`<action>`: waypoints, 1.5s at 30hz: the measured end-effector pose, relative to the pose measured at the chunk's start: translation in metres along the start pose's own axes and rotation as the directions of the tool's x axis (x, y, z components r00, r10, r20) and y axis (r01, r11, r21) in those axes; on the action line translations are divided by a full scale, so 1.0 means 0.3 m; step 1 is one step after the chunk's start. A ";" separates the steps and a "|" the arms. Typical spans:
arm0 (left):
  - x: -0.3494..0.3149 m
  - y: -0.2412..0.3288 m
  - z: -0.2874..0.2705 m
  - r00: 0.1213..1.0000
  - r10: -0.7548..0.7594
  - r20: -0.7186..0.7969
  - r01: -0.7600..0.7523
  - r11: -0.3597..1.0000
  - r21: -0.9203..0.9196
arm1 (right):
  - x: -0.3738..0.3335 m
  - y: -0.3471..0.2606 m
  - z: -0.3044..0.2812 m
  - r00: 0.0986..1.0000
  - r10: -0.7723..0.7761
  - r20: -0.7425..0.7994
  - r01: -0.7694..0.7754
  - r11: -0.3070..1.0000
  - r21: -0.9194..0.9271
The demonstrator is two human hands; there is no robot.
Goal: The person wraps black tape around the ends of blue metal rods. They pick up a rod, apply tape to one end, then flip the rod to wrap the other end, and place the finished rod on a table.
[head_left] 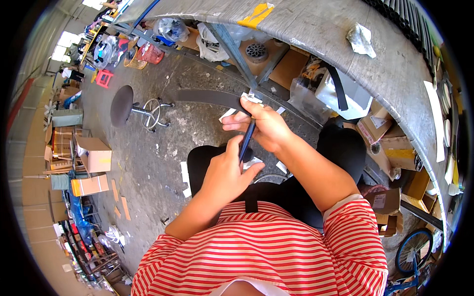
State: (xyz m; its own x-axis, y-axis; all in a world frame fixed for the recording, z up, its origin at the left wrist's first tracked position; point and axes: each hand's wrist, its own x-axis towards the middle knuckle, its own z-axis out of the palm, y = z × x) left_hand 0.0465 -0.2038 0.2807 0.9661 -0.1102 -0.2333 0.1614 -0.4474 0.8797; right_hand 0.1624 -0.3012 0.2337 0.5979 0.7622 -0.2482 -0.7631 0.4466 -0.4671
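A long flat black strip (210, 97) stretches out to the left from my right hand (269, 127), whose thumb presses on its near end while the fingers curl underneath. A narrow dark bar (248, 139) runs down between my hands. Whether it is the same strip bent over or a separate piece, I cannot tell. My left hand (226, 171) closes its fingers around the lower end of that bar, with the thumb pointing to the right. White paper-like pieces (227, 115) show beside the right hand's fingers. Both hands are above my lap.
A grey workbench (316, 34) curves across the front and right, bearing a crumpled white lump (361, 40) and black tubes (400, 17). Below it are a white box (345, 93) and cartons. A round stool (123, 106) stands left; open cardboard boxes (93, 153) lie farther left.
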 end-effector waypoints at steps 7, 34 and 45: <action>0.029 -0.070 0.026 0.811 0.441 0.384 0.516 -0.230 -0.825 | 0.003 0.029 -0.011 0.962 -0.045 0.268 0.023 0.996 0.085; -0.011 -0.009 -0.007 0.913 -0.123 0.389 0.401 0.443 -0.802 | 0.009 -0.038 -0.044 0.929 -0.139 0.343 0.112 0.989 0.097; 0.010 -0.010 0.019 0.902 -0.058 0.427 0.399 0.490 -0.775 | -0.011 -0.063 -0.030 0.957 -0.155 0.247 0.143 0.988 0.065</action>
State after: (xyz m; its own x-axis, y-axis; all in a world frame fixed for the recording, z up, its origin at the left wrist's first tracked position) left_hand 0.0477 -0.2079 0.2752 0.7763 -0.4527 -0.4387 0.6204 0.4249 0.6593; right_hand 0.1770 -0.3165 0.2357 0.6296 0.7756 0.0440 -0.6841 0.5804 -0.4417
